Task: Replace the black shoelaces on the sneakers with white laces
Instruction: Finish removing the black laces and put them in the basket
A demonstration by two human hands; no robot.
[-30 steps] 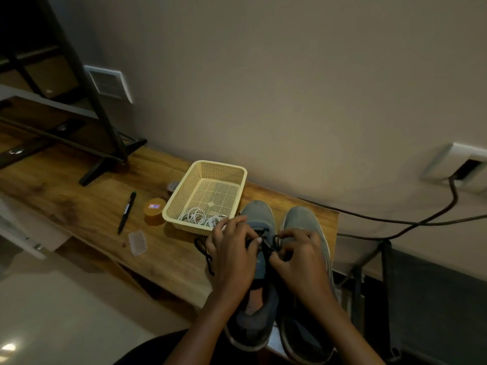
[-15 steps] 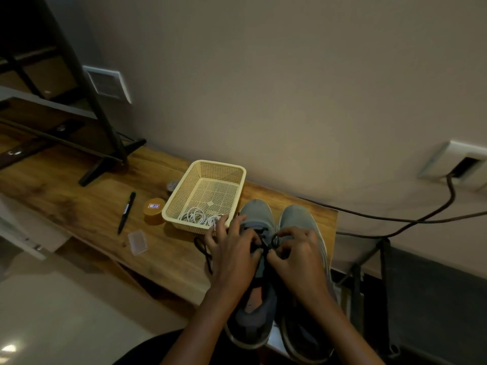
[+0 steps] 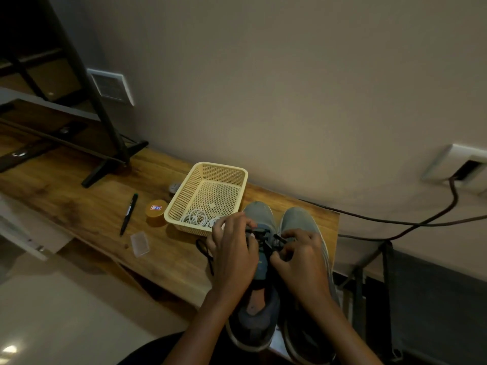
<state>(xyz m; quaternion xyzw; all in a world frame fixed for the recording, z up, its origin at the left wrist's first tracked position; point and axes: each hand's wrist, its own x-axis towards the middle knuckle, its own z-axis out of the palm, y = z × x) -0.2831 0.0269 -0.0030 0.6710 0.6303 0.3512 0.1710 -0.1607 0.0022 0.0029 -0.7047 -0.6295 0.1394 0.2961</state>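
Head view: the left hand [image 3: 234,250] curls round the left sneaker [image 3: 259,213] at its eyelets, and the right hand [image 3: 303,259] pinches the black lace [image 3: 263,234] there. White laces [image 3: 196,217] lie coiled in the basket [image 3: 181,201] just beside. Advised: steady the sneaker and draw the lace out one row at a time.

Two grey sneakers side by side at the wooden table [image 3: 92,206] end, toes to the wall. Both hands on the left sneaker [image 3: 259,212]: left hand [image 3: 234,248] curled onto the black lace [image 3: 266,239], right hand [image 3: 300,262] pinching it beside the right sneaker [image 3: 297,219]. A loose lace end lies on the table. Cream mesh basket [image 3: 184,198] just left of the toes, white laces [image 3: 196,218] coiled inside. Pen [image 3: 129,214], orange tin [image 3: 155,210] and clear case [image 3: 140,244] further left.
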